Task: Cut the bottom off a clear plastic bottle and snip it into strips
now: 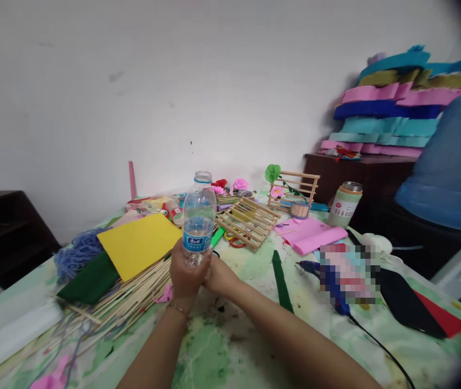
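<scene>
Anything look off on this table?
A few things. The plastic bottle in the left hand has no cap on, so any contents could spill if tipped. Thin sticks lie in a loose, uneven spread, and dark smudges mark the tablecloth. No fresh spill is evident.

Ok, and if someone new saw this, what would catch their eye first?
Probably the clear plastic bottle with a blue label, standing upright in mid-view with its lower end in the left hand and the right hand close beside. The eye might then jump to the flat yellow sheet to its left, and to the tall, multicoloured, layered stack on the dark brown cabinet at upper right.
</scene>
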The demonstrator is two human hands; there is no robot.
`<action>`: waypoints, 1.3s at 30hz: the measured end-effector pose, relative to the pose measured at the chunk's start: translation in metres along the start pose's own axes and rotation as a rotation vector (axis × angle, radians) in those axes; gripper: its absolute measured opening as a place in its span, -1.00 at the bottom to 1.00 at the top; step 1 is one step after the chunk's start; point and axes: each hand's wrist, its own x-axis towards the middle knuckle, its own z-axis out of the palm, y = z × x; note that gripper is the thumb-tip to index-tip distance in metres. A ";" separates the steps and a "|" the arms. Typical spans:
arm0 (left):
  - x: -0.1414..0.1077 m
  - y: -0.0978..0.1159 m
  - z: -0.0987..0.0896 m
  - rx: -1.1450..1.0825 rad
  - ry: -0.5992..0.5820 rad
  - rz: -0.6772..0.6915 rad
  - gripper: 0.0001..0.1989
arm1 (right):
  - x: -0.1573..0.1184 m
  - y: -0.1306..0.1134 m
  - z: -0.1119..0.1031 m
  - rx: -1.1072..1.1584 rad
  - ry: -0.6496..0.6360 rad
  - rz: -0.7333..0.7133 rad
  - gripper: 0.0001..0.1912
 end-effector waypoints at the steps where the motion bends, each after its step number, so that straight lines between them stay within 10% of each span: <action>1: 0.000 0.001 0.001 -0.027 -0.009 -0.036 -0.43 | -0.007 0.002 -0.007 -0.021 0.015 0.044 -0.68; 11: -0.005 0.009 0.013 -0.327 -0.071 -0.366 -0.54 | -0.035 0.010 -0.065 -0.293 0.009 0.318 -0.62; 22: -0.006 0.004 0.011 -0.087 -0.147 -0.086 -0.46 | 0.007 0.037 -0.037 -0.581 0.040 0.443 -0.50; 39: -0.005 0.006 0.011 -0.154 -0.133 -0.176 -0.43 | 0.046 0.037 -0.071 -0.746 0.005 0.634 -0.66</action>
